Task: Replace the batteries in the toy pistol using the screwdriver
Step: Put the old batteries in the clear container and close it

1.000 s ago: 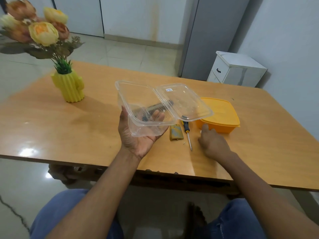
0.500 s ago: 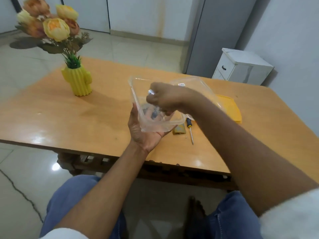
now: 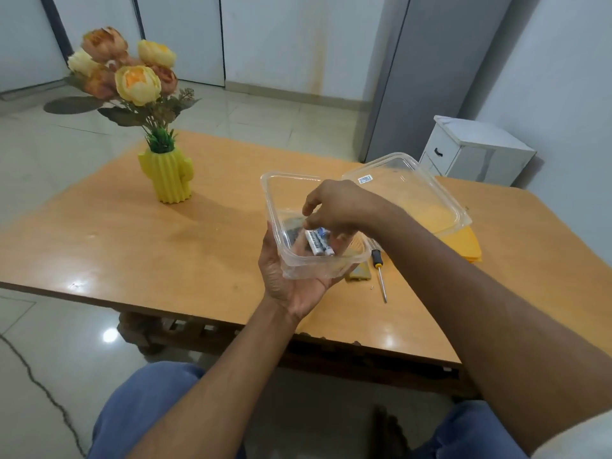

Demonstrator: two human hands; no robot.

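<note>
My left hand (image 3: 291, 286) holds a clear plastic container (image 3: 281, 193) from below, above the table's near edge, its hinged lid (image 3: 427, 190) open to the right. My right hand (image 3: 341, 207) reaches into the container, fingers pinched on white-and-blue batteries (image 3: 318, 241) that lie in it. A screwdriver (image 3: 379, 270) with a black-and-yellow handle lies on the table just right of the container. A small olive-yellow piece, perhaps the battery cover (image 3: 359, 274), lies beside it, partly hidden by the container. The toy pistol itself is not visible.
A yellow lidded box (image 3: 463, 243) sits on the wooden table (image 3: 132, 246) behind the open lid. A yellow cactus-shaped vase with flowers (image 3: 167, 177) stands at the table's far left. A white cabinet (image 3: 473, 150) stands by the wall beyond.
My right hand left the table near the screwdriver, moved up into the container and closed its fingers on the batteries. The left hand kept holding the container.
</note>
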